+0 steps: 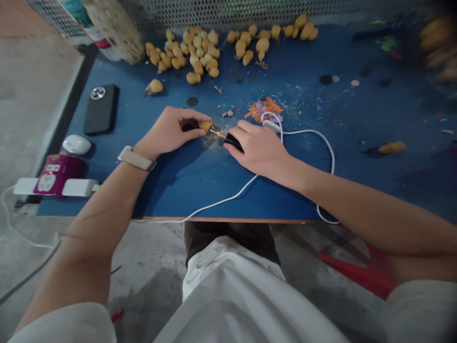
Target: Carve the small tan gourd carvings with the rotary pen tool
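One small ochre gourd, left hand gripping.

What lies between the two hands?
The head view shows a small gourd in the left hand and the metal tip of a black-handled tool in the right hand.

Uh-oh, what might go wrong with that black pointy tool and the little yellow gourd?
The brass-coloured metal tip of the black-handled corded tool sits right at the small yellow dried gourd, close to the left hand, so a slip might poke those fingers. The thin white cable loops loosely across the blue table beside the right hand, so it could snag and tug the tool.
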Demonstrator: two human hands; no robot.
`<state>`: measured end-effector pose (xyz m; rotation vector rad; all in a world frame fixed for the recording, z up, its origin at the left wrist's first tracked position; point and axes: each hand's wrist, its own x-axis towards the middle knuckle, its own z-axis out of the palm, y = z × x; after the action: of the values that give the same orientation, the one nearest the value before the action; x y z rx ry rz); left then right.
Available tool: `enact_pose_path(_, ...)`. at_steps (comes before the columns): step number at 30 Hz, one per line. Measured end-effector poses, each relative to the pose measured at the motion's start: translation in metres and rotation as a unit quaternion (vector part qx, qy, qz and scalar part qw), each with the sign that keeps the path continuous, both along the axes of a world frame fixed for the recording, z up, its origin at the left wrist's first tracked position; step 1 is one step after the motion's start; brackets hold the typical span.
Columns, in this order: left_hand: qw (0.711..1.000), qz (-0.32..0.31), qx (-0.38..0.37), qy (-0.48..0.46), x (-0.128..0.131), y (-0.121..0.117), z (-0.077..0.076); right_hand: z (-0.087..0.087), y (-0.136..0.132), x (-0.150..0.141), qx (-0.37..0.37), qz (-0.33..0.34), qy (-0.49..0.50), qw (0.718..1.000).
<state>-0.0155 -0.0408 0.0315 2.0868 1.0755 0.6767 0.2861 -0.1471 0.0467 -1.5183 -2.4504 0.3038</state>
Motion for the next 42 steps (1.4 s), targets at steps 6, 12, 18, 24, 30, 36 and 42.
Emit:
enact_pose_path(6,1.0,0.007,-0.012,-0.003,0.0017,-0.0019,0.0025,-0.0006,0.0003,0.0011,0.0,0.002,0.003,1.0)
enact_pose_path(12,1.0,0.002,-0.009,-0.004,0.0012,-0.0013,0.0016,0.0014,-0.0006,0.0012,0.0,0.001,0.006,1.0)
enact_pose_path(18,1.0,-0.003,-0.01,-0.004,0.0008,-0.0014,0.0031,0.0036,-0.0007,0.0009,-0.009,0.0,-0.001,1.0)
enact_pose_path(24,1.0,-0.009,-0.008,0.002,0.0014,-0.0022,0.0052,0.0014,-0.0007,0.0009,-0.002,0.001,0.005,1.0)
enact_pose_path(30,1.0,-0.014,-0.005,-0.001,0.0012,-0.0022,0.0044,0.002,-0.0002,0.0012,-0.01,0.0,-0.001,1.0)
enact_pose_path(36,1.0,-0.004,-0.013,-0.01,0.0008,-0.0018,0.0029,0.0021,0.0,0.0012,-0.007,0.0,-0.001,1.0)
enact_pose_path(42,1.0,-0.007,-0.013,-0.012,0.0008,-0.0016,0.0035,0.0027,-0.0003,0.0008,-0.01,-0.002,-0.007,1.0)
